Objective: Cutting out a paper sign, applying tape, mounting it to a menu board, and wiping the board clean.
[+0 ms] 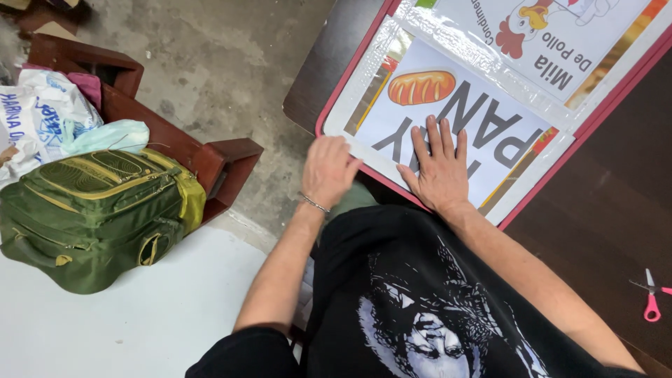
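Two hands pressing: my right hand [439, 168] is lying flat, fingers spread, on the laminated sign [455, 119] at frame centre; my left hand [327, 171], loosely curled, gripping nothing, is smoothing its edge. Best pressing outward, evenly.

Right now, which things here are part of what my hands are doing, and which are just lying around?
In use:
left hand, at the sign's edge
right hand, flat on the sign
white printed sign under clear film
red-rimmed board beneath it

Lying about:
pink-handled scissors on the dark table
green backpack
plastic bags
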